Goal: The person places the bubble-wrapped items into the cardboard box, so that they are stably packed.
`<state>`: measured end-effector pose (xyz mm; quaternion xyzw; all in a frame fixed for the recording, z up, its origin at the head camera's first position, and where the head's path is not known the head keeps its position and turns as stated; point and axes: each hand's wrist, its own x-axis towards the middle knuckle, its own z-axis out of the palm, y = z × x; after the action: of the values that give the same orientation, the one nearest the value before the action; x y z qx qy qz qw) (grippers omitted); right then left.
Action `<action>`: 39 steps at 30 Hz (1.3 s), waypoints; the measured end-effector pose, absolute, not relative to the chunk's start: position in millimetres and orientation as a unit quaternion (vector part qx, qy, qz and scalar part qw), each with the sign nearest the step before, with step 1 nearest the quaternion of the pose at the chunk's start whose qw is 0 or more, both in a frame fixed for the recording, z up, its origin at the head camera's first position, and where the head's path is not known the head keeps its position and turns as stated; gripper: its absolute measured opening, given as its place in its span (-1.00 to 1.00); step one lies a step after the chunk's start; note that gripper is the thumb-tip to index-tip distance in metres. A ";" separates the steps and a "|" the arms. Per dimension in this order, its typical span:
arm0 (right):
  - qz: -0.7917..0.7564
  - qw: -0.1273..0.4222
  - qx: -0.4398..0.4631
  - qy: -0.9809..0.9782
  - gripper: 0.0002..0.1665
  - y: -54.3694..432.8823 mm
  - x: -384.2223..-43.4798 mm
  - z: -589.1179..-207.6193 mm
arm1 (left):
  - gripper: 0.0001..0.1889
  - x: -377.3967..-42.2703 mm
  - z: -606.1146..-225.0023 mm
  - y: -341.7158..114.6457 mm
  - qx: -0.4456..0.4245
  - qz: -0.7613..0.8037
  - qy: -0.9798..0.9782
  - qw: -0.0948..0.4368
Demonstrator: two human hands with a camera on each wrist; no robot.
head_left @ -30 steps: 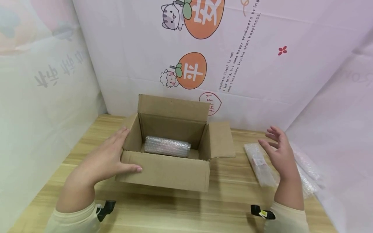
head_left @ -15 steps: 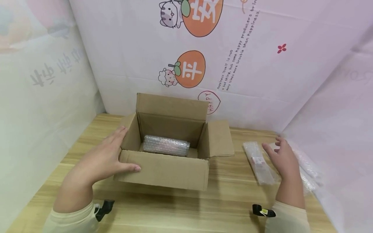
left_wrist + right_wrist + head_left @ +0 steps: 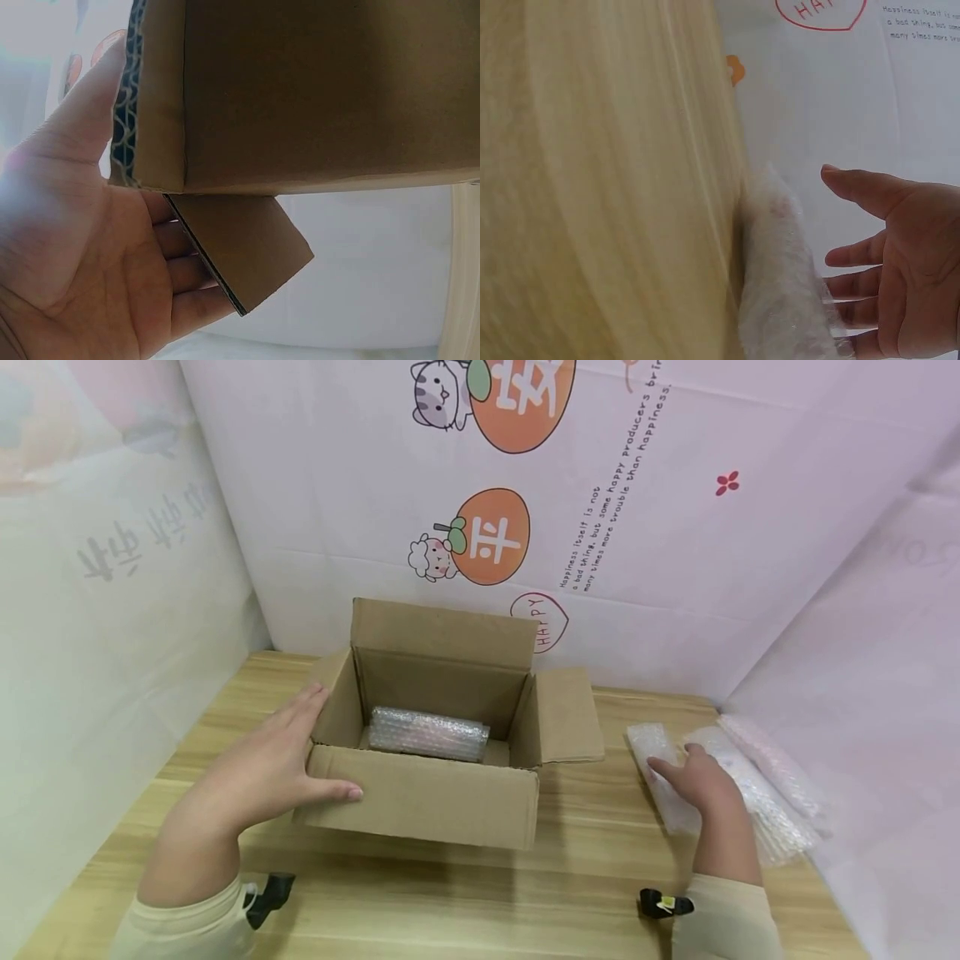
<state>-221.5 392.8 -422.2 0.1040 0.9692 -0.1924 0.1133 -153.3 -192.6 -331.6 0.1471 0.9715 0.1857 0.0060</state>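
Observation:
An open cardboard box (image 3: 420, 797) stands on the wooden table, and a bubble-wrapped bundle (image 3: 427, 733) lies inside it. My left hand (image 3: 262, 768) rests at the box's near left corner, thumb along the front flap and extended fingers over the left flap (image 3: 240, 244). On the right, my right hand (image 3: 701, 781) is low over several bubble-wrapped packages. Its thumb overlaps the leftmost package (image 3: 647, 739) in the head view; its fingers are near the middle package (image 3: 768, 814). The right wrist view shows the fingers spread beside clear bubble wrap (image 3: 780, 292), which covers some fingertips.
Farther right, a pinkish bubble-wrapped package (image 3: 772, 764) lies against the right-hand white sheet (image 3: 885, 693). A printed white backdrop (image 3: 637, 635) rises behind the table (image 3: 585, 877). The box's right flap (image 3: 570, 714) sticks out toward the packages.
My right hand has gone down and to the left, from above the packages to close over them. My left hand stays at the box corner, and the bundle inside has not moved.

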 end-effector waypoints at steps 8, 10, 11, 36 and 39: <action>-0.193 0.127 0.095 0.968 0.32 396.7 -225.6 -434.5 | 0.44 -152.6 -331.5 -192.9 0.147 0.186 0.971 0.005; -0.188 0.126 0.094 0.969 0.31 396.6 -225.8 -436.2 | 0.44 -152.5 -331.6 -192.9 0.147 0.186 0.971 0.004; -0.188 0.125 0.093 0.970 0.31 396.6 -226.0 -436.8 | 0.44 -152.5 -331.5 -192.9 0.147 0.186 0.971 0.004; -0.170 0.104 0.076 0.977 0.18 393.1 -226.3 -437.6 | 0.44 -152.6 -330.7 -192.2 0.146 0.189 0.971 0.007; -0.175 0.104 0.078 0.976 0.21 393.6 -225.4 -435.1 | 0.44 -152.5 -330.8 -192.2 0.146 0.190 0.971 0.007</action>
<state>-225.4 393.6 -435.1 0.0778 0.9759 -0.1753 0.1038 -152.5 -192.2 -330.8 0.1460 0.9709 0.1898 0.0073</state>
